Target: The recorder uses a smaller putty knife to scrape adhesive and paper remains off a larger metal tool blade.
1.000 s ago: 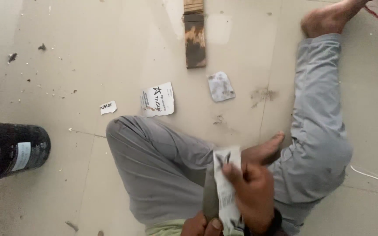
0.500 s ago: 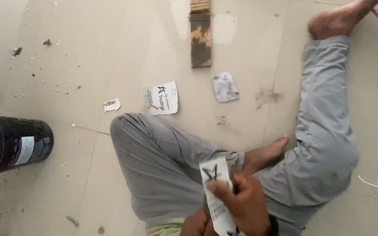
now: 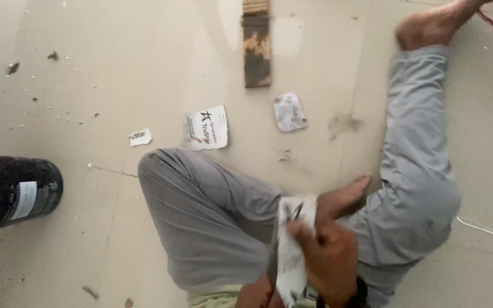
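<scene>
Person seated on pale floor tiles, grey-trousered legs folded. Right hand clamped on a white printed packet, held upright near the bottom edge, above the lap. Left hand mostly cut off below the packet; grip unclear, possibly touching its lower end. Far: torn white wrapper, small paper scrap, wooden strip. Left: black cylindrical container.

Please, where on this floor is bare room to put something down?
Bare tile lies between the black bucket and the wooden strip, with only crumbs. Crowded: the white packet, its torn scrap and the small pouch near the bent knee.
</scene>
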